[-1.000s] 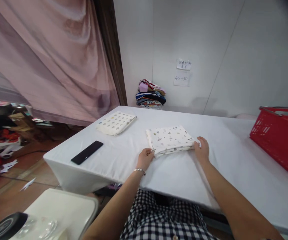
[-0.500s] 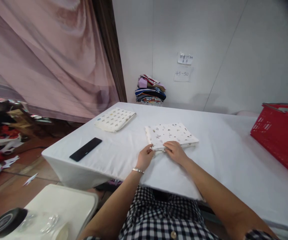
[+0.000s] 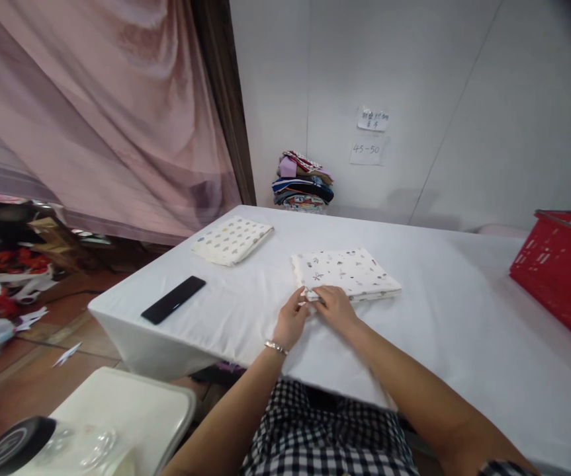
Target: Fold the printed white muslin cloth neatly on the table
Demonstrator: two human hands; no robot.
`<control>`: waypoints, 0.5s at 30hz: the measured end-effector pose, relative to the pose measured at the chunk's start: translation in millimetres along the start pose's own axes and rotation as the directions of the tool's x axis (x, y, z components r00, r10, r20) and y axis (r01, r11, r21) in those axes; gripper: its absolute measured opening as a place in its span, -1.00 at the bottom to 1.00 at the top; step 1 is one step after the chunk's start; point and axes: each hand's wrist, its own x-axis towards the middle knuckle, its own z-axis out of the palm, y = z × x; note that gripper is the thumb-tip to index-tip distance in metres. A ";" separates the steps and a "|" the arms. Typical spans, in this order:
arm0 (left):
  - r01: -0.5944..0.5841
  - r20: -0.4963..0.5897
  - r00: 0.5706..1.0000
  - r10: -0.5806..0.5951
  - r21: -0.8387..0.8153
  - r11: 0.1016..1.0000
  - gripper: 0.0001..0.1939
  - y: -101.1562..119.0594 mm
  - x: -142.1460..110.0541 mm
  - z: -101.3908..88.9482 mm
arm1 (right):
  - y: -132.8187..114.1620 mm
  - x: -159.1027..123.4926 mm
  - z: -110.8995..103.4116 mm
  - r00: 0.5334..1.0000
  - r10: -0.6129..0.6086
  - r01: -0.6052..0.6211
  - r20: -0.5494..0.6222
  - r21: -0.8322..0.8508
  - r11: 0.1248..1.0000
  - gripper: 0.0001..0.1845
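Observation:
A folded white cloth [image 3: 347,271] with small dark and brown prints lies on the white-covered table [image 3: 444,344] in front of me. My left hand [image 3: 291,321] pinches the cloth at its near left corner. Close beside it, my right hand [image 3: 335,308] has its fingers closed on the same near edge, the fingertips almost meeting the left ones. Part of that corner is hidden under my fingers. Farther left lies a second folded cloth [image 3: 233,239], cream with grey heart-like prints, touched by neither hand.
A black flat object [image 3: 173,300] lies on the table's left side. At the right stands a red plastic basket [image 3: 563,277]. Folded fabrics [image 3: 302,184] are stacked beyond the far edge. A white stool [image 3: 121,403] holding a dark-lidded container [image 3: 14,446] is at lower left.
My right hand has slid left along the cloth's near edge, closer to my left hand. The whole view has shifted slightly. Both cloths stay where they lay.

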 end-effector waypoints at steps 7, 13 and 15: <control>0.122 -0.081 0.992 -0.098 0.387 0.914 -0.74 21.2 10.3 -3.8 | 7.3 -4.5 5.4 0.990 0.082 -0.061 -0.117 0.176 0.983 -0.81; 0.426 -0.051 0.903 -0.427 0.233 0.874 -0.46 32.0 30.0 4.8 | 7.1 -6.8 3.2 0.987 0.063 -0.029 -0.147 0.225 0.974 -0.76; 0.483 -0.066 0.875 -0.479 0.189 0.855 -0.37 29.9 33.0 7.3 | 8.1 -7.5 3.7 0.983 0.063 -0.021 -0.173 0.234 0.972 -0.74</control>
